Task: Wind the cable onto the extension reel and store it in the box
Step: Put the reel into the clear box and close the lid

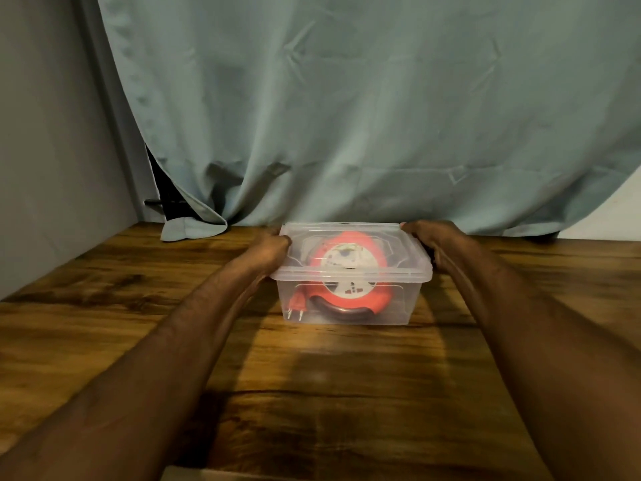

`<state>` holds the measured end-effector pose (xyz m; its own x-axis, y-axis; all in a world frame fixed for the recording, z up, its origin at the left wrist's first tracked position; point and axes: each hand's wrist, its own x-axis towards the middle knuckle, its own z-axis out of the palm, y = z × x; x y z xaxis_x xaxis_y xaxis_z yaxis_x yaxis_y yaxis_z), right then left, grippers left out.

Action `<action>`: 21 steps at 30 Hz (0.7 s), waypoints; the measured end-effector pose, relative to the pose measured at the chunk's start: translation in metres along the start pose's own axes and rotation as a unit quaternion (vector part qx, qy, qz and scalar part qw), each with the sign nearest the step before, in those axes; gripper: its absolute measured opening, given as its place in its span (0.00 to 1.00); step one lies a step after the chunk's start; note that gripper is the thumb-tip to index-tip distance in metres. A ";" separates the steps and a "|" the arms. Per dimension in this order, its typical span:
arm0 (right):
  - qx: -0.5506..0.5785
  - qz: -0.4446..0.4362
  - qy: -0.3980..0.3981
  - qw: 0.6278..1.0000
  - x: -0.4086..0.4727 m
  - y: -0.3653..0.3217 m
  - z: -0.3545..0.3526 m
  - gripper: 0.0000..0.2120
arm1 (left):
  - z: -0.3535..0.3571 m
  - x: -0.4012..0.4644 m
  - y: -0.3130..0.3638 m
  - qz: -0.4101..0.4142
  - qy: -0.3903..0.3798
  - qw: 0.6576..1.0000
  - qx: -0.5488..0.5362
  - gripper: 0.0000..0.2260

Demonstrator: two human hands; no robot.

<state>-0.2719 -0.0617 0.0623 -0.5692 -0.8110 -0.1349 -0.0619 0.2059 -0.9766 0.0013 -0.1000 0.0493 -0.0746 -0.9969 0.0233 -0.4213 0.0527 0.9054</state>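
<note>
A clear plastic box stands on the wooden table near its far edge, with a clear lid on top. Inside lies the red extension reel with a white face and a black handle toward me. Its red plug hangs at the box's front left corner. My left hand grips the lid's left edge, fingers curled over the rim. My right hand holds the lid's right edge, fingers wrapped over the far corner.
A pale green curtain hangs right behind the box and its hem lies on the table's far left. A grey wall closes the left side. The table's near edge runs along the bottom.
</note>
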 end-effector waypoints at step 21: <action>-0.359 -0.204 0.084 0.907 -0.021 0.000 0.012 0.19 | 0.007 -0.004 0.020 0.175 -0.091 0.876 0.440 0.26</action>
<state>-0.2499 -0.0512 0.0634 -0.4915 -0.8176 0.3001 -0.7797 0.2596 -0.5697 -0.0136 -0.0948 0.0642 -0.4469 -0.8897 0.0937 -0.8716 0.4566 0.1781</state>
